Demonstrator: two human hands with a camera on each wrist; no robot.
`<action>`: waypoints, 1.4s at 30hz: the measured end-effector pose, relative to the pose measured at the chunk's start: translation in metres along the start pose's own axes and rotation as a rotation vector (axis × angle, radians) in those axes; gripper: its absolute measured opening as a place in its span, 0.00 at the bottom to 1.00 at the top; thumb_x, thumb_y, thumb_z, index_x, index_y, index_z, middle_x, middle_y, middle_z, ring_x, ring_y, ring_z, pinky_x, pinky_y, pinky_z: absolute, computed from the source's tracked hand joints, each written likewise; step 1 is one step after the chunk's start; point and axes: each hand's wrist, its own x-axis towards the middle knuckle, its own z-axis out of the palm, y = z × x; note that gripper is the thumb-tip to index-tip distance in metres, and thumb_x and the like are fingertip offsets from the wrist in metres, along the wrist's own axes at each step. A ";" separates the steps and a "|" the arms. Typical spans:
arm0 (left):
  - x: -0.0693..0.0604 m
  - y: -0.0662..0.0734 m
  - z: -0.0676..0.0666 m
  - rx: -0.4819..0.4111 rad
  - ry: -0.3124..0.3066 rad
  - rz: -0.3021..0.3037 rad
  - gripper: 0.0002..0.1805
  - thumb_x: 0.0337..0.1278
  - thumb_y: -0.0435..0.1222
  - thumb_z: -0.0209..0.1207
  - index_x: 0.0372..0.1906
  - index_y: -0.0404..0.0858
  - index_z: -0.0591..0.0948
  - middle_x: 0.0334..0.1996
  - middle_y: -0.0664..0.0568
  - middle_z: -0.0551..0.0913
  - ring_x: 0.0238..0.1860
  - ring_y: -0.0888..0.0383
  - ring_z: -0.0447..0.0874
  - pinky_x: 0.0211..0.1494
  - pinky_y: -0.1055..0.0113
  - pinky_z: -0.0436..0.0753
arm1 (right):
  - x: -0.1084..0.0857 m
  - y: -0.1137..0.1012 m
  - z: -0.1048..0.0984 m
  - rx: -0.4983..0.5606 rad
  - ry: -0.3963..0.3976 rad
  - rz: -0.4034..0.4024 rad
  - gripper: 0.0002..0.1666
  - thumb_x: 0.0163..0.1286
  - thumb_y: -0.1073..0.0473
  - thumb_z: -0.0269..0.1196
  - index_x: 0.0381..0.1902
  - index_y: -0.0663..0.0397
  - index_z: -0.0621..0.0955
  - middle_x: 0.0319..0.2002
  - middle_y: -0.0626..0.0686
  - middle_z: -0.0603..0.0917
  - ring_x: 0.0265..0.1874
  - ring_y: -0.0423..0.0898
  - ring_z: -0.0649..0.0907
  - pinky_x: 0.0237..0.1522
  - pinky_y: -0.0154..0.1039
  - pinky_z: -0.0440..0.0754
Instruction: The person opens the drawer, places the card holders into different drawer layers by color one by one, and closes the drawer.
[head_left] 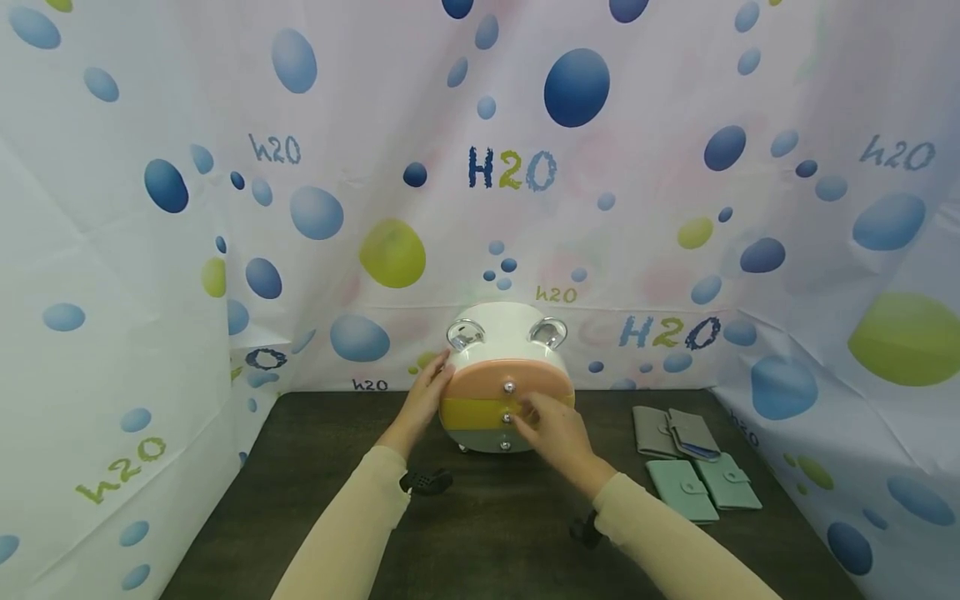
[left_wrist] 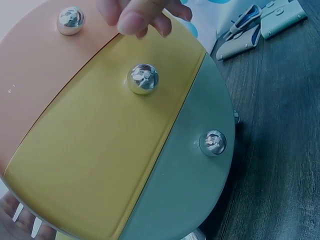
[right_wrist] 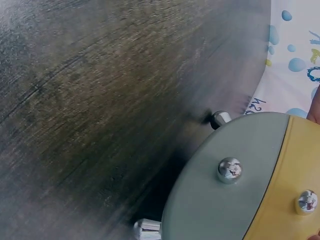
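Head view shows me a white backdrop [head_left: 442,117] printed with bubbles, a dark wood-grain table [head_left: 487,533] below it, and, toward the table's far edge near the middle, a small drawer cabinet [head_left: 502,333] standing between the person's two hands. Its shell is glossy white and rounded, and its oval face is split into three bands: a peach front [head_left: 472,379] on top, a yellow front [head_left: 468,414] across the middle and a grey-green front [head_left: 476,440] at the bottom. I cannot see inside any of these drawers. The left hand [head_left: 422,406] rests open against the cabinet's side; the right hand [head_left: 557,427] hovers before the yellow front, its fingers loosely bent, holding nothing. Over at the table's right lie two grey wallets [head_left: 651,432] behind two mint wallets [head_left: 681,490]; the right-hand grey one gapes enough to show me something blue inside, too small to make out. Two silver ears [head_left: 551,333] top the cabinet, shiny feet [right_wrist: 148,230] hold it off the tabletop, and each band carries one round mirror-bright knob [left_wrist: 143,78], the middle one just beside the right fingertips yet apart from them.
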 end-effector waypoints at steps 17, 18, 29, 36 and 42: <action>0.002 0.000 0.000 -0.007 0.003 -0.069 0.34 0.75 0.54 0.50 0.78 0.46 0.61 0.77 0.42 0.57 0.77 0.44 0.53 0.76 0.45 0.56 | -0.006 0.002 0.011 -0.002 -0.071 0.042 0.12 0.62 0.54 0.74 0.39 0.47 0.81 0.34 0.44 0.87 0.30 0.39 0.85 0.32 0.36 0.83; 0.002 0.000 0.000 -0.008 0.002 -0.067 0.34 0.75 0.54 0.50 0.78 0.46 0.61 0.77 0.42 0.57 0.77 0.44 0.52 0.76 0.44 0.56 | -0.006 0.002 0.011 0.001 -0.072 0.046 0.13 0.62 0.54 0.74 0.39 0.47 0.81 0.34 0.44 0.87 0.30 0.39 0.85 0.33 0.36 0.83; 0.003 0.001 0.000 -0.025 -0.008 -0.062 0.34 0.76 0.51 0.49 0.78 0.42 0.60 0.78 0.40 0.55 0.77 0.42 0.51 0.77 0.45 0.54 | -0.008 0.005 0.020 0.002 -0.052 0.062 0.14 0.59 0.54 0.76 0.39 0.45 0.81 0.33 0.42 0.87 0.29 0.38 0.84 0.30 0.35 0.82; -0.005 0.025 -0.003 -0.031 -0.039 -0.090 0.33 0.79 0.45 0.48 0.78 0.35 0.57 0.77 0.35 0.53 0.77 0.39 0.49 0.77 0.43 0.53 | -0.007 0.002 0.024 0.001 -0.043 0.086 0.14 0.60 0.53 0.75 0.37 0.45 0.80 0.31 0.42 0.86 0.28 0.38 0.84 0.29 0.34 0.81; -0.016 0.046 -0.003 -0.020 -0.043 -0.086 0.32 0.79 0.43 0.47 0.78 0.33 0.57 0.77 0.34 0.53 0.77 0.38 0.49 0.77 0.44 0.54 | -0.006 0.001 0.028 -0.007 -0.028 0.092 0.15 0.60 0.53 0.75 0.35 0.45 0.78 0.29 0.42 0.85 0.26 0.37 0.83 0.28 0.34 0.81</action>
